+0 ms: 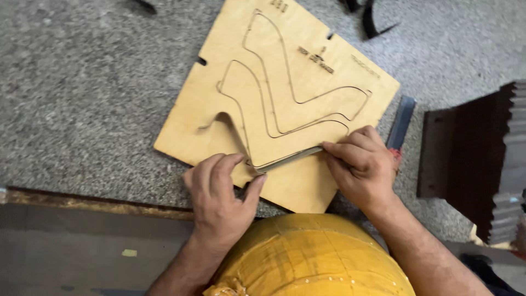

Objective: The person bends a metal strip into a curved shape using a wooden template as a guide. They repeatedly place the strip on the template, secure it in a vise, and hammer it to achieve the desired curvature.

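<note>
A light plywood die board (307, 60) with thin curved slots cut in it lies tilted on a grey stone surface. A narrow metal blade strip (290, 159) stands in the slot near the board's close edge. My left hand (222, 200) pinches the strip's left end between thumb and fingers. My right hand (361, 164) presses on the strip's right end with its fingertips. Both hands rest on the board.
A yellow tape-wrapped rounded object (312, 257) sits right below the board, between my arms. A flat dark metal bar (401, 121) lies by the board's right edge. A dark brown block (466, 148) stands at the right. Black scraps (372, 22) lie at the top.
</note>
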